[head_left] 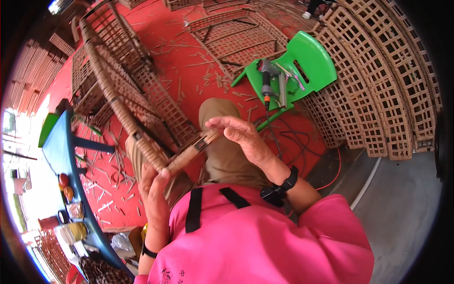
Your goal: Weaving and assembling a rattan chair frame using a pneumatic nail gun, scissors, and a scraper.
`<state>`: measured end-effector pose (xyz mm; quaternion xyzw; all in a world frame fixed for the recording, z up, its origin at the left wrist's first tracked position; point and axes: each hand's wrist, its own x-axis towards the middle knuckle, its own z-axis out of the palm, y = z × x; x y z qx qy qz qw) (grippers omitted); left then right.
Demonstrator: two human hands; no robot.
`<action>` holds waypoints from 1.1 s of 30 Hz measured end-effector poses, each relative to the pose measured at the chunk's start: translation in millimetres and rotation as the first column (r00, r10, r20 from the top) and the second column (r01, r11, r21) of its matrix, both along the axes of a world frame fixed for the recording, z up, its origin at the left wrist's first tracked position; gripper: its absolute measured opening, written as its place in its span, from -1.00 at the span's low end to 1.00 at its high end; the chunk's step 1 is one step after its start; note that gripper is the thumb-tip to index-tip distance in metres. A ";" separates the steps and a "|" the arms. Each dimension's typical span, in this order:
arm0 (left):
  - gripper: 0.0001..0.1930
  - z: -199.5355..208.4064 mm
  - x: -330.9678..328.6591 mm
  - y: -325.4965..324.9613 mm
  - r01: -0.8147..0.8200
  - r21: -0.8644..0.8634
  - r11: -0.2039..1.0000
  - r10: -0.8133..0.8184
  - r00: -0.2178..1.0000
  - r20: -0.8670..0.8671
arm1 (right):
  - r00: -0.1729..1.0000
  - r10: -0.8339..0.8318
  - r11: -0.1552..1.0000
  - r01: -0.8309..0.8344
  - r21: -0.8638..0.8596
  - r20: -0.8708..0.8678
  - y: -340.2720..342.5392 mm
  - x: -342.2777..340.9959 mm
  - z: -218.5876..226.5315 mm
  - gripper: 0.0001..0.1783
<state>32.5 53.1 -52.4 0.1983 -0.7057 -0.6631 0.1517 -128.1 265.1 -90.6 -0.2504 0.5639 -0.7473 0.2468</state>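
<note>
A rattan lattice frame (128, 122) with a strip-wrapped edge rests against my legs and runs away to the upper left. Its short wrapped end bar (187, 157) reaches across between my knees. My left hand (154, 191) is closed round the near corner, thumb on top of the wrapping. At the bar's other end, my right hand (243, 138) has its fingers stretched out, palm side toward the bar. I cannot tell whether its fingers touch the bar, and no object shows in its grip.
A green plastic chair (309, 61) ahead holds a power tool (267, 80) and several hand tools. Stacked lattice panels (378, 80) fill the right side. At left stands a blue table (87, 199) with small items. Cut strips litter the red floor (177, 90); a cable (295, 137) lies near the chair.
</note>
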 end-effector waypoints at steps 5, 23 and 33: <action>-0.52 -1.5 1.6 -10.3 0.040 -0.112 0.993 -0.033 0.997 0.069 | 0.922 -0.387 0.915 0.382 0.131 0.019 48.1 -64.0 -58.5 -0.54; -0.28 -2.7 26.3 -32.1 -0.159 0.243 0.957 0.089 0.957 0.276 | 0.638 0.018 -0.233 0.751 0.617 -0.770 225.8 -368.1 -226.5 -0.72; -0.40 14.7 21.8 -31.5 -0.101 0.404 0.909 -0.083 0.906 0.414 | 0.671 0.047 -0.405 0.690 0.600 -0.740 286.4 -419.7 -250.2 -0.71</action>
